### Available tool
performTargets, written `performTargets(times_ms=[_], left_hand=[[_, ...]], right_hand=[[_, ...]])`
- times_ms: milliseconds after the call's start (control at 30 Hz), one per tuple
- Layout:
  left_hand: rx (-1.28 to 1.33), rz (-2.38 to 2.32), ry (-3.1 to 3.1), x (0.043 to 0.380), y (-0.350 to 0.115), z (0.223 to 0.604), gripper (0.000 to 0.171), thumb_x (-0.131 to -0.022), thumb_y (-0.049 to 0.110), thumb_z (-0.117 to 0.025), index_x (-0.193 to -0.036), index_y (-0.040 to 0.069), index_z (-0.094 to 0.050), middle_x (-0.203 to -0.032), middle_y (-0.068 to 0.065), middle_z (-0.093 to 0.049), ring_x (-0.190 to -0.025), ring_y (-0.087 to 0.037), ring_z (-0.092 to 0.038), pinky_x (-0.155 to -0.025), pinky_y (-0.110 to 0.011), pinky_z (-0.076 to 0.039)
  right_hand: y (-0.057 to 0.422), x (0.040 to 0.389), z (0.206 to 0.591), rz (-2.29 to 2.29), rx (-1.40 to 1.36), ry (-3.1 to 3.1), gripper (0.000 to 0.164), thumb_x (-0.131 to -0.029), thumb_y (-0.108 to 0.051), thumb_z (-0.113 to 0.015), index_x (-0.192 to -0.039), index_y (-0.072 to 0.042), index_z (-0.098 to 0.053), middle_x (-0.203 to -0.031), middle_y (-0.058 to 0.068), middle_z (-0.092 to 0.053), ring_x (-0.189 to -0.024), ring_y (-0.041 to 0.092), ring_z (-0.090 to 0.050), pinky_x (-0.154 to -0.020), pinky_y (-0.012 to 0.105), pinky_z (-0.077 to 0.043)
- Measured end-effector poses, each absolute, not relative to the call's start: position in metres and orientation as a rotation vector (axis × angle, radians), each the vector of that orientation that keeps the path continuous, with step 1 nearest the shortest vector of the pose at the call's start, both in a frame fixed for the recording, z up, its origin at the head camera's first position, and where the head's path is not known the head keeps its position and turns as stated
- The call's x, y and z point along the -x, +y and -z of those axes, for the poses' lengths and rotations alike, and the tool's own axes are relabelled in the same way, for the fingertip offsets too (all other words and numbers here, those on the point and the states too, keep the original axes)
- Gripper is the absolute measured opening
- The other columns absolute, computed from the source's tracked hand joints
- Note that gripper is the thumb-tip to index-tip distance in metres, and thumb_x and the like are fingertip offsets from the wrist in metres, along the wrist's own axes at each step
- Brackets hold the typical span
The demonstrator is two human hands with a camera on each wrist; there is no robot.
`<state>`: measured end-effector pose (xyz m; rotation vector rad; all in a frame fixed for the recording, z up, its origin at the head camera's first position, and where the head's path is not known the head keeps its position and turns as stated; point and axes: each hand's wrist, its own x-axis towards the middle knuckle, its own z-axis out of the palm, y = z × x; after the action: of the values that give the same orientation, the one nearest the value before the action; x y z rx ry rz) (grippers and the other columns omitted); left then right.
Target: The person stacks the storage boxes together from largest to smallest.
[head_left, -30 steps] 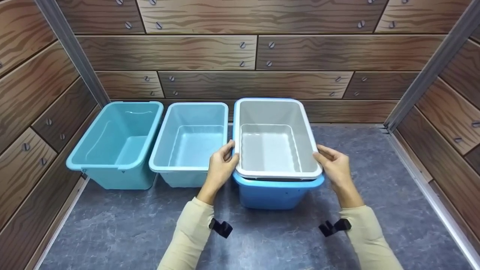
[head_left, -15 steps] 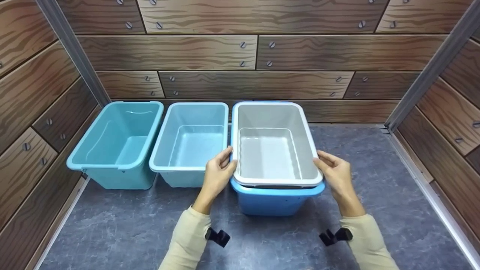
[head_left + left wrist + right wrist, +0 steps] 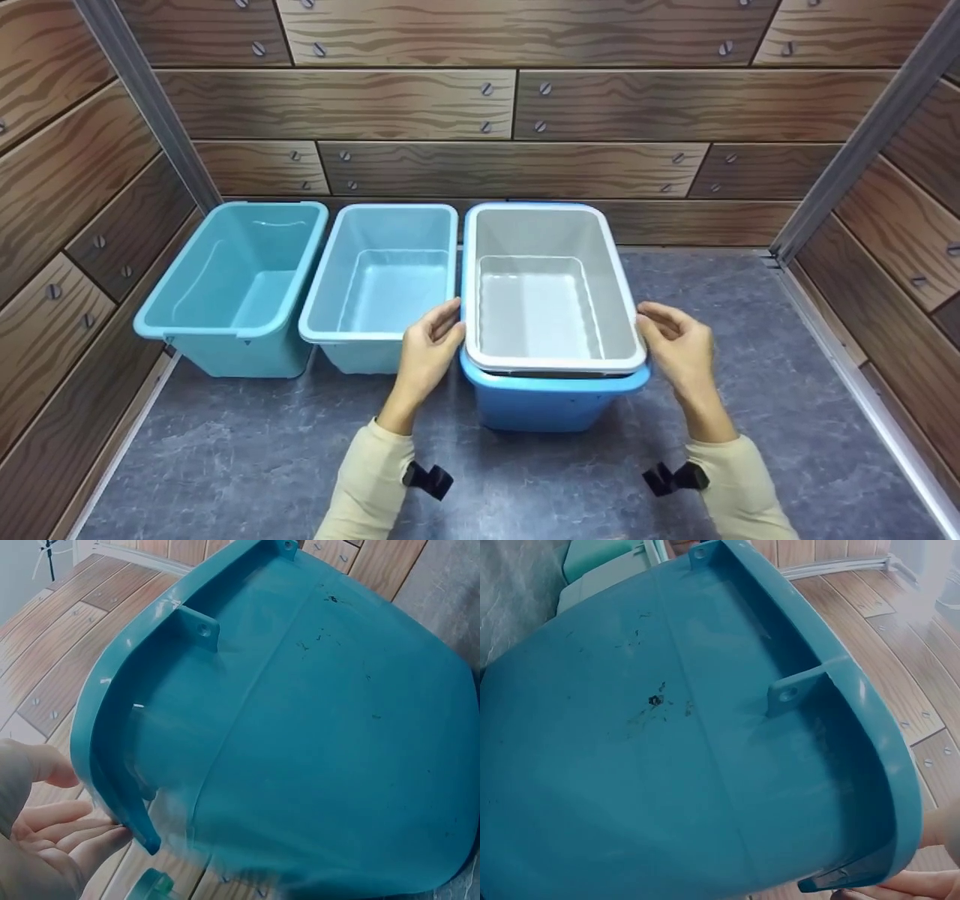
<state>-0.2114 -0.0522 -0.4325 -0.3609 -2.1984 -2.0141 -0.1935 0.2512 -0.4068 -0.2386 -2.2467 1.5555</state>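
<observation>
A grey plastic bin (image 3: 555, 366) sits nested in a blue plastic bin (image 3: 541, 409), its white-edged rim slightly above the blue one. At the left side of this pair is my left hand (image 3: 429, 351), fingertips right at the rim and thumb extended. The left wrist view shows that hand's fingers (image 3: 56, 832) nearly straight beside the blue rim. My right hand (image 3: 681, 351) is at the opposite side, fingers loosely bent, thumb tip close to the rim. In the right wrist view, part of its fingers (image 3: 922, 885) shows under the blue bin's rim corner.
A light blue bin (image 3: 375, 339) stands just left of the stacked pair, partly behind my left hand. Further left is a teal bin (image 3: 225, 352). All stand on a dark grey marbled surface (image 3: 247, 465), enclosed by wood-patterned walls (image 3: 420, 105).
The grey and blue bins slid together a little toward me, then stopped. Both hands have since loosened from the rim and moved slightly outward.
</observation>
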Motion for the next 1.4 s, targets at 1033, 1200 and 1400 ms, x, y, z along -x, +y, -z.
performTargets(times_ms=[1033,1200,1400], left_hand=[[0.081,1.985,-1.979,0.206,-0.091,0.446,0.027,-0.092,-0.005,-0.051,-0.117,-0.013,-0.059,-0.117,-0.03,-0.066,-0.108,-0.024,-0.069,-0.092,-0.013,-0.053],[0.039,1.982,-1.927,0.206,-0.1,0.452,0.026,-0.093,-0.006,-0.051,-0.116,-0.015,-0.059,-0.116,-0.033,-0.065,-0.095,0.003,-0.068,-0.088,-0.012,-0.054],[0.003,1.96,-1.864,0.205,-0.109,0.458,0.025,-0.092,-0.009,-0.049,-0.113,-0.018,-0.058,-0.112,-0.037,-0.064,-0.088,0.007,-0.067,-0.085,-0.013,-0.055]], right_hand=[[0.223,0.178,0.393,-1.796,-0.05,-2.165,0.024,-0.087,0.005,-0.063,-0.106,0.019,-0.062,-0.082,-0.021,-0.07,-0.08,-0.003,-0.068,-0.079,0.012,-0.056],[0.215,0.177,0.394,-1.802,-0.072,-2.178,0.024,-0.088,0.003,-0.064,-0.106,0.018,-0.062,-0.085,-0.016,-0.072,-0.079,-0.003,-0.067,-0.079,0.011,-0.056],[0.208,0.175,0.395,-1.795,-0.075,-2.174,0.023,-0.088,0.002,-0.064,-0.105,0.017,-0.064,-0.086,-0.009,-0.073,-0.08,-0.003,-0.067,-0.078,0.012,-0.056]])
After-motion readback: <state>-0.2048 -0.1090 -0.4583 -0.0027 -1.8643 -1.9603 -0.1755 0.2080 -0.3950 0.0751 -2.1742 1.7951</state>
